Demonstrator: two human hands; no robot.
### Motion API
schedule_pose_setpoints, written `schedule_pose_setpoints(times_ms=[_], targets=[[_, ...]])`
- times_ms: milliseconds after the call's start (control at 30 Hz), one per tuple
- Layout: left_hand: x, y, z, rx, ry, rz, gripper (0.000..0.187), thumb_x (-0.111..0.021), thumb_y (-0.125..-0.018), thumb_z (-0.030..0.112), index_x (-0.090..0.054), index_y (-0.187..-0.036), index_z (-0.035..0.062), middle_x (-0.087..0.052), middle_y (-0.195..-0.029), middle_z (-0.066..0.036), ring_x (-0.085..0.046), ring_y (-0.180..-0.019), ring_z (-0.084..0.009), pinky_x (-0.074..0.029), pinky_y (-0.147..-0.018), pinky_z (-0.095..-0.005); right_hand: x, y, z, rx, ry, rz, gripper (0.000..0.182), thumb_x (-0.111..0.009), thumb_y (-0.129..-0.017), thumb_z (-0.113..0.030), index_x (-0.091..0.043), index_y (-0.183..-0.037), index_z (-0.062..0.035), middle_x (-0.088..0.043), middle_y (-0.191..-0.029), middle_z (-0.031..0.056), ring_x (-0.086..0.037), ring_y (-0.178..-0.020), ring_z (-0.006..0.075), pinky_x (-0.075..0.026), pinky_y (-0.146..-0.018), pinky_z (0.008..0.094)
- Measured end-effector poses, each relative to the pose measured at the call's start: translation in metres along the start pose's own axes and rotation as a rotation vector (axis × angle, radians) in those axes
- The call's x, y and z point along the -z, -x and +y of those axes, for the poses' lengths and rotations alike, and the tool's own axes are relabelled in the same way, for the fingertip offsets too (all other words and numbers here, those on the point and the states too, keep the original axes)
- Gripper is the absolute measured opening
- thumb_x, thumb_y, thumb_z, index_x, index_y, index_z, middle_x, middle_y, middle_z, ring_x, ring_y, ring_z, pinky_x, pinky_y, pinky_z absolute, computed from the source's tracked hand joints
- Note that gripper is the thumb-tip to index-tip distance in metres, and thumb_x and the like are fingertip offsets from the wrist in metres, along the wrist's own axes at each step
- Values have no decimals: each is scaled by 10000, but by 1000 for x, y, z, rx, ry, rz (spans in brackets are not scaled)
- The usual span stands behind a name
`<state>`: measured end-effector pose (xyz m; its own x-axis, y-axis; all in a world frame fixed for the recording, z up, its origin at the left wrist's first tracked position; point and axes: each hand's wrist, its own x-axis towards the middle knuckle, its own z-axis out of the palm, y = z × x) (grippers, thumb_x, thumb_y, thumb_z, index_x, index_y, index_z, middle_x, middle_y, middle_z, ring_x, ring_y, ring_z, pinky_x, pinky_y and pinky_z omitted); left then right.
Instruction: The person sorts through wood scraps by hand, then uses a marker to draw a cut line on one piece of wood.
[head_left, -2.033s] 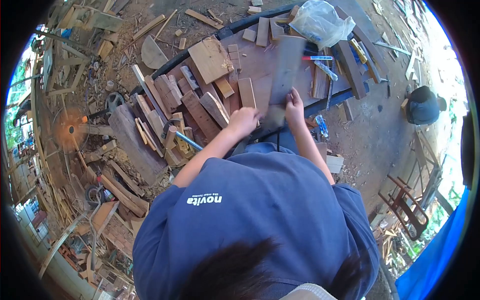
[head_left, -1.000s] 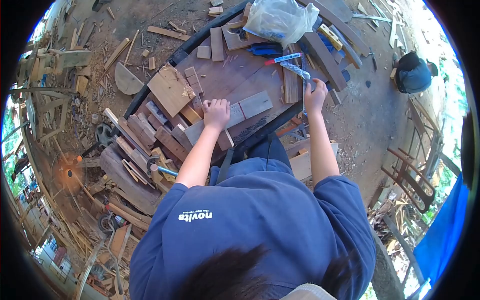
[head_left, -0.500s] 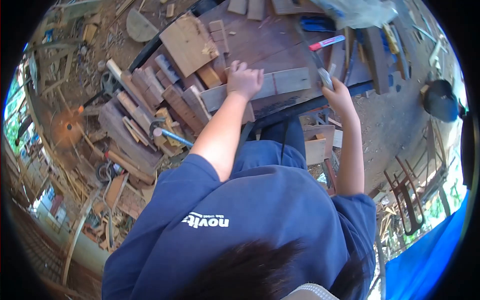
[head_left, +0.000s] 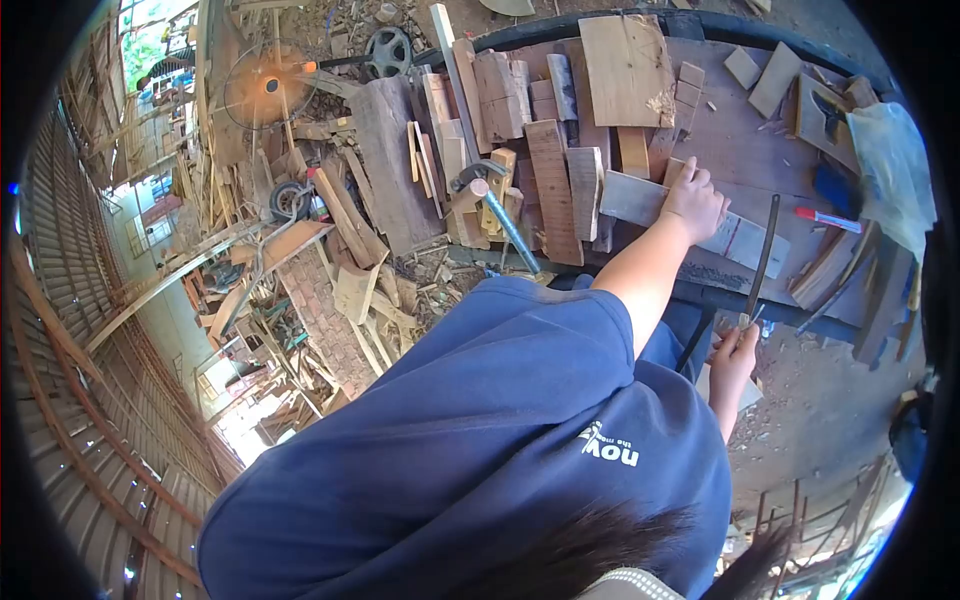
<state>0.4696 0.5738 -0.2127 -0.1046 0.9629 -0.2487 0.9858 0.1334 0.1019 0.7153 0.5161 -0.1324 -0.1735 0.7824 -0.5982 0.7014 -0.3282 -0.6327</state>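
My left hand (head_left: pixel 692 207) presses down on a narrow grey wooden board (head_left: pixel 745 238), its fingers curled around the far edge. A red line crosses the board's face just right of that hand. At the front of the workbench, my right hand (head_left: pixel 735 350) is closed on a tool with a long, narrow dark blade (head_left: pixel 765 255). The blade points away from me and passes over the board's right part in this view. The fingers largely hide the tool's handle. A red-and-white marker (head_left: pixel 828 219) lies right of the blade.
Wood blocks and offcuts (head_left: pixel 555 190) crowd the bench's left side, with a blue-handled hammer (head_left: pixel 510 228) in front. A square plank (head_left: pixel 628 70) lies at the back. Clear plastic sheeting (head_left: pixel 890 165) lies at right. An orange-centred fan (head_left: pixel 270 88) stands at far left.
My view has turned left, shifting the bench rightward in the picture. My right hand has drawn back toward me with the bladed tool. My left hand stays on the board.
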Motion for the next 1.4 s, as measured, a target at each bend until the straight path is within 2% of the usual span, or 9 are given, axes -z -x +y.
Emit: schedule_pose_setpoints(times_ms=[67, 333, 400, 433, 467, 500, 533, 733, 1400], targets=[[2, -1, -6, 5, 36, -11, 441, -426, -963, 348, -737, -785, 90, -706, -847, -53, -557, -1056, -233, -219, -1095, -486, 0, -3, -13, 83, 189, 32, 162, -461, -998, -127, -456, -1095, 2, -642, -787, 206, -662, -689, 372, -495, -572, 422], [17, 0, -8, 35, 138, -126, 472, -404, -963, 353, -756, -801, 84, -715, -873, -45, -554, -1076, -217, -253, -1067, -470, -17, -1, -8, -9, 224, -57, 229, -457, -986, -122, -450, -1167, 18, -617, -970, 287, -624, -891, 449, -480, -697, 474], [16, -3, -4, 35, 125, -144, 477, -401, -963, 369, -761, -822, 90, -717, -871, -52, -556, -1087, -228, -259, -1061, -472, -21, 1, -2, 89, 284, 2, 274, -463, -963, -93, -443, -1204, 38, -598, -1011, 313, -590, -959, 488, -473, -766, 507], [11, -1, -2, 57, 77, -27, 475, -399, -963, 379, -763, -825, 106, -716, -864, -60, -564, -1082, -242, -271, -1055, -479, -19, 4, -6, 47, 242, -39, 317, -465, -946, -71, -432, -1238, 51, -575, -1062, 339, -557, -1017, 514, -461, -828, 524], [13, -1, -3, 25, 123, -63, 475, -395, -963, 382, -763, -822, 117, -714, -864, -68, -567, -1077, -249, -286, -1048, -482, -17, 6, -4, 30, 238, -63, 319, -464, -945, -66, -429, -1242, 45, -568, -1078, 348, -557, -1023, 513, -464, -828, 521], [7, -2, -3, 28, 104, -74, 468, -393, -962, 378, -762, -818, 128, -714, -862, -70, -570, -1072, -239, -293, -1045, -486, -19, 6, 3, 185, 284, -11, 309, -464, -940, -60, -428, -1232, 36, -564, -1072, 349, -559, -1012, 510, -463, -817, 522], [1, -2, -2, 39, 63, -28, 475, -388, -962, 370, -759, -791, 127, -714, -830, -61, -578, -1052, -225, -295, -1040, -479, -15, 8, -13, 29, 262, -63, 291, -462, -937, -53, -433, -1216, 23, -561, -1073, 349, -557, -1011, 505, -462, -820, 521], [5, -1, 0, -6, 30, 31, 465, -401, -959, 328, -739, -726, 111, -713, -766, -38, -591, -963, -197, -316, -1004, -446, -16, 8, -35, 71, 132, 40, 140, -468, -990, -136, -440, -1054, -14, -602, -774, 298, -583, -752, 516, -428, -585, 540], [-3, -2, -3, -10, 39, 131, 431, -429, -943, 306, -727, -693, 122, -702, -717, -23, -592, -897, -178, -322, -990, -425, -57, -4, -25, 37, 237, 69, 128, -473, -995, -175, -452, -1004, -50, -615, -767, 256, -598, -724, 487, -452, -578, 555]])
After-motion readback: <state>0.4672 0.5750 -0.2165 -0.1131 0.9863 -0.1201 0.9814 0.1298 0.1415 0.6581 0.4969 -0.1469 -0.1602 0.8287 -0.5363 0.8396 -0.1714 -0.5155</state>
